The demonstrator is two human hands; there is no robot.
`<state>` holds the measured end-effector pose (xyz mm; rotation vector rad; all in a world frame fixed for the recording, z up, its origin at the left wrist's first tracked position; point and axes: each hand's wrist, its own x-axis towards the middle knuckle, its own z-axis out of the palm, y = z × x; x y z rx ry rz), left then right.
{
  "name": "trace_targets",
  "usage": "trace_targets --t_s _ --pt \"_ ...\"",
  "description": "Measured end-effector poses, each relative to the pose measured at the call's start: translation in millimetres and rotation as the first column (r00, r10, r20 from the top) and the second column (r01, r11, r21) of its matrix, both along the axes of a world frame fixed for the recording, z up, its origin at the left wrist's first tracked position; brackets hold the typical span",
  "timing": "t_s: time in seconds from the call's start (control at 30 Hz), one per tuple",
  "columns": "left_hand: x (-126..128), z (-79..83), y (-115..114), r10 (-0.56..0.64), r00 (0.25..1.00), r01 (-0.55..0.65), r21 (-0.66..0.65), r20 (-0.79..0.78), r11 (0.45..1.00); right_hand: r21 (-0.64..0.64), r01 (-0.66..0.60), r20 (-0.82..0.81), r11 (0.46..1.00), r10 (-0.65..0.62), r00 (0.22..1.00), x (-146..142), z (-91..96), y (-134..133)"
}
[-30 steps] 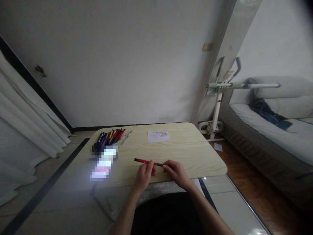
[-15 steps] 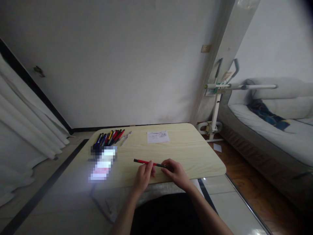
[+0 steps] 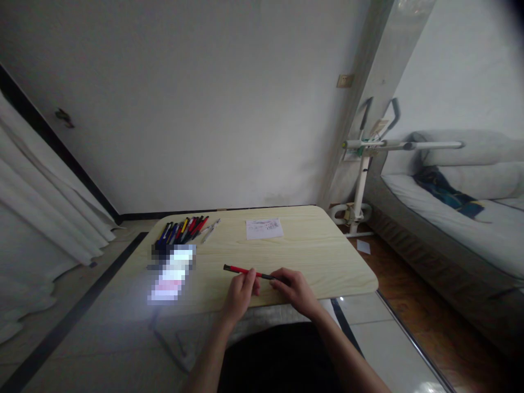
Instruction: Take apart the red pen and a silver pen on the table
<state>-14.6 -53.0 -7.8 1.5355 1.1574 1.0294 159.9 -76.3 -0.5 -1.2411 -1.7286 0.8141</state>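
A red pen [image 3: 238, 269] with black ends is held level above the near part of the wooden table [image 3: 319, 245]. My left hand [image 3: 242, 289] pinches its red barrel between thumb and fingers. At the pen's black right end, the fingers of my right hand [image 3: 292, 286] are closed around the tip, hiding part of it. Farther back lies a small white paper [image 3: 264, 228] with dark writing or scribbles. Several pens [image 3: 184, 229] in black, blue, yellow and red lie in a row at the table's far left, with clear ones beside them.
A bright pixelated patch [image 3: 172, 275] covers something at the table's left side. To the right stand white exercise equipment [image 3: 360, 185] and a grey sofa [image 3: 409, 218]. White curtains [image 3: 41, 185] hang at the left, and a wall [image 3: 229, 109] rises behind the table.
Almost nothing differs. The fingers of my right hand have shifted very slightly at the pen's black end; my left hand keeps its grip.
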Motion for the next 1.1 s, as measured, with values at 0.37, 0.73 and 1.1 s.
trace_targets --t_s 0.37,0.73,1.1 --pt "-1 -0.5 1 0.001 1.000 -0.001 0.001 -0.028 1.000 0.003 -0.024 0.008 1.000 0.024 1.000 -1 3.8 0" --pt "-1 6.5 -2 -0.006 1.000 0.006 0.009 -0.001 1.000 -0.019 0.006 -0.058 1.000 -0.007 0.998 -1 -1.1 1" --pt "1 4.4 -1 0.009 0.999 -0.007 -0.045 0.036 0.999 -0.037 0.039 -0.148 0.999 -0.044 0.988 1 -4.2 2"
